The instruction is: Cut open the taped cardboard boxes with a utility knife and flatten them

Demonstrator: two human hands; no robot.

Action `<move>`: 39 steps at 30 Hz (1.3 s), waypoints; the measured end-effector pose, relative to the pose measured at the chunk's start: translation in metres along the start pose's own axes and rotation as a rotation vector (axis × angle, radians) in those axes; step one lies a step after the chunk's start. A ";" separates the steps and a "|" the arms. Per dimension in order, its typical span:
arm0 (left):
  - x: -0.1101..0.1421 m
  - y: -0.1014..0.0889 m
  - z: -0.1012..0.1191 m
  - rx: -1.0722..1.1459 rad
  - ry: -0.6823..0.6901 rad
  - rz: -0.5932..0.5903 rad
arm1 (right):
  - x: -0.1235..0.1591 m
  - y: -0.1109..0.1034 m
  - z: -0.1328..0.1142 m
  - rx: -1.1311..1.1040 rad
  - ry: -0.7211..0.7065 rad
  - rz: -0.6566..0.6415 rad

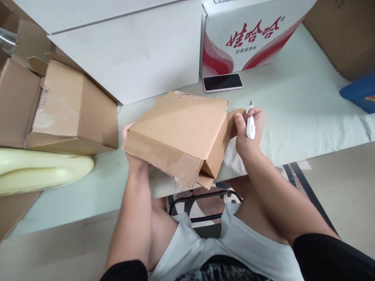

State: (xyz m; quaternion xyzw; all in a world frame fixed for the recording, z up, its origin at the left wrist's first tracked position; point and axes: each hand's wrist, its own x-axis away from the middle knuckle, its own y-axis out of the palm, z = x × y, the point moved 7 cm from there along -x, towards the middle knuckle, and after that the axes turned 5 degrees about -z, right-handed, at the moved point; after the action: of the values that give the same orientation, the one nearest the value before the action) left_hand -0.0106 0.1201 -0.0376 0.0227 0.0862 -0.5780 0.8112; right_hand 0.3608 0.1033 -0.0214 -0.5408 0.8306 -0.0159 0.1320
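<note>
A brown cardboard box [175,127] is held tilted above the front edge of the cloth-covered table, its side flaps partly loose. My left hand [133,156] grips its left end, with most of the fingers hidden under the cardboard. At the right end, my right hand [249,130] pinches a bent flap [231,121] between thumb and fingers. That same hand also holds a slim white tool, which looks like a utility knife [250,127], its dark tip pointing away from me.
Behind the box stand a large white carton [131,58] and a white-and-red water carton [246,43]. A phone [222,82] lies before them. Opened cardboard boxes [96,113] and a pale yellow object [43,169] crowd the left. A blue object [359,93] sits far right.
</note>
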 end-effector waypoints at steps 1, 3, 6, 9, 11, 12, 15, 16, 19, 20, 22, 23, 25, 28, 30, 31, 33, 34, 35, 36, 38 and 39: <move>0.000 -0.001 0.002 0.019 -0.003 0.056 | -0.001 -0.003 0.000 0.000 -0.016 0.029; 0.000 -0.001 0.006 0.084 0.000 0.117 | -0.003 -0.009 0.002 -0.001 -0.053 0.099; -0.001 0.001 0.008 0.113 0.014 0.115 | -0.005 -0.017 0.009 0.007 -0.124 0.203; 0.001 0.001 0.014 -0.096 0.093 0.087 | -0.006 -0.021 0.014 0.036 -0.192 0.264; 0.005 -0.001 0.024 -0.218 0.228 0.124 | -0.006 -0.022 0.016 0.049 -0.224 0.281; 0.008 -0.005 0.029 -0.242 0.301 0.182 | -0.006 -0.023 0.016 0.047 -0.234 0.281; 0.016 -0.011 0.035 -0.288 0.423 0.257 | -0.005 -0.024 0.015 0.045 -0.254 0.288; 0.016 -0.007 0.036 -0.325 0.438 0.207 | -0.005 -0.024 0.014 0.051 -0.257 0.292; 0.021 0.007 0.039 -0.484 0.506 0.039 | -0.005 -0.026 0.014 0.055 -0.257 0.307; 0.023 0.010 0.042 -0.533 0.535 0.035 | -0.005 -0.026 0.015 0.044 -0.256 0.310; 0.027 0.012 0.046 -0.613 0.565 0.064 | -0.005 -0.026 0.015 0.015 -0.256 0.307; 0.028 0.014 0.046 -0.642 0.567 0.072 | -0.005 -0.025 0.014 0.006 -0.256 0.302; 0.029 0.015 0.047 -0.657 0.570 0.079 | -0.003 -0.023 0.011 0.006 -0.253 0.290; 0.030 0.014 0.047 -0.587 0.596 0.062 | -0.001 -0.021 0.006 0.024 -0.236 0.285; 0.029 0.017 0.046 -0.559 0.598 -0.005 | -0.001 -0.021 0.004 0.032 -0.230 0.283; 0.028 0.020 0.044 -0.561 0.591 -0.052 | -0.001 -0.021 0.003 0.038 -0.230 0.281; 0.026 0.025 0.040 -0.580 0.557 -0.126 | -0.001 -0.020 0.003 0.059 -0.233 0.276; 0.024 0.026 0.037 -0.584 0.533 -0.142 | -0.001 -0.020 0.003 0.069 -0.231 0.271; 0.023 0.026 0.034 -0.580 0.506 -0.146 | -0.001 -0.020 0.004 0.076 -0.227 0.268; 0.021 0.026 0.031 -0.564 0.479 -0.142 | -0.001 -0.020 0.005 0.079 -0.221 0.264; 0.020 0.024 0.025 -0.501 0.445 -0.133 | -0.002 -0.019 0.006 0.075 -0.206 0.256; 0.020 0.023 0.023 -0.465 0.440 -0.137 | -0.002 -0.019 0.006 0.072 -0.199 0.255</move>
State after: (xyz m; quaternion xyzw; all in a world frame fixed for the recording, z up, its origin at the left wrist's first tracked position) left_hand 0.0200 0.1061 -0.0196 -0.0447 0.3906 -0.5773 0.7156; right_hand 0.3801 0.0974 -0.0239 -0.4247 0.8743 0.0246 0.2337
